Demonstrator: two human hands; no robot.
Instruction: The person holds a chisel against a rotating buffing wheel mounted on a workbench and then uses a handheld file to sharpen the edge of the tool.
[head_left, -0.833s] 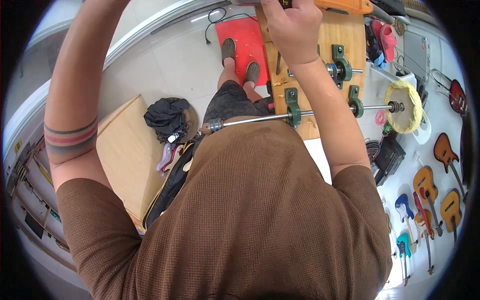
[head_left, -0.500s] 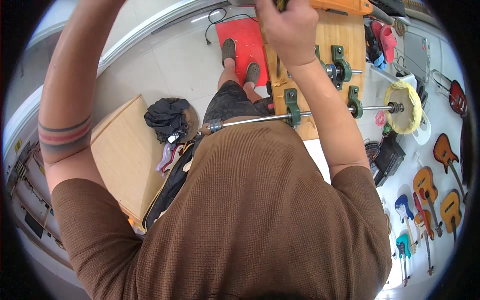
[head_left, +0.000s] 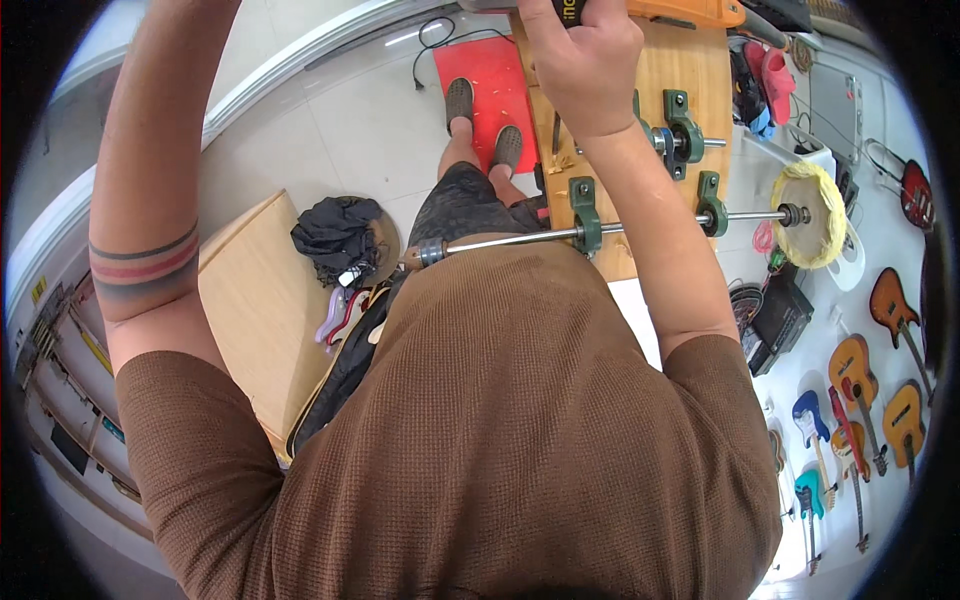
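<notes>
My right hand [head_left: 590,70] is at the top, over the far end of a wooden workbench [head_left: 690,70]. Its fingers wrap round a dark tool [head_left: 570,10] with yellow markings, mostly cut off by the upper edge, so its kind does not show. A grey part [head_left: 488,4] shows just left of that hand. My left forearm [head_left: 160,130], banded with tattoos, runs out of the picture at the upper left, and the hand is out of sight. Below my right wrist, a long steel shaft [head_left: 510,239] passes through green bearing blocks [head_left: 586,215] on the bench.
A fluffy yellow wheel [head_left: 808,215] sits on the shaft's right end. An orange tool or case [head_left: 690,12] lies at the bench's far end. A red mat [head_left: 490,70] is under my feet. A wooden panel [head_left: 260,310] stands left, and guitars [head_left: 852,370] hang at right.
My right hand has turned and come slightly lower, so more of the dark tool shows. My left forearm has shifted a little to the right.
</notes>
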